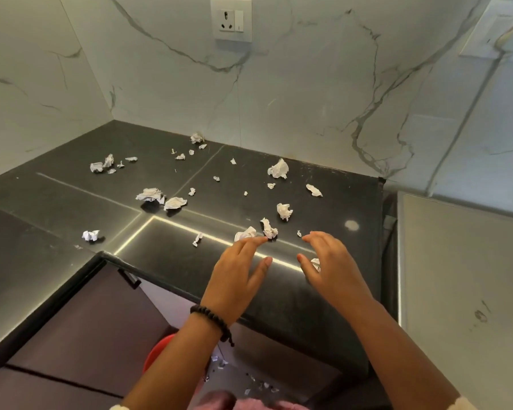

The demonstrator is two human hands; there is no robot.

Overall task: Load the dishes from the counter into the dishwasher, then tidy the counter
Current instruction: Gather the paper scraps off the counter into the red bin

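Paper scraps (pixel 279 168) lie crumpled and scattered over the dark counter (pixel 71 199), from the back corner by the marble wall (pixel 293 93) to the front edge. Largest among them are a wad (pixel 150 195) near the middle with another (pixel 175 203) just beside it, a ball (pixel 284 211) to the right, and a small cluster (pixel 101 164) far left. Left hand (pixel 237 267) hovers low over the front of the counter, fingers straight and spread, its fingertips (pixel 261 240) touching or just short of a twisted scrap (pixel 269 229); a second scrap (pixel 245 233) sits partly hidden behind those fingers. A dark bead bracelet (pixel 212 319) circles the left wrist. Right hand (pixel 326 258) is near it, fingers loosely bent and apart, holding nothing that can be seen; a white scrap (pixel 315 264) shows under its palm, though whether the hand touches it cannot be told. A tiny bit (pixel 299 233) lies just beyond the right fingertips. More bits (pixel 219 363) lie on the floor below the counter edge, beside a red object (pixel 157 350). A socket (pixel 231 19) is set in the wall above.
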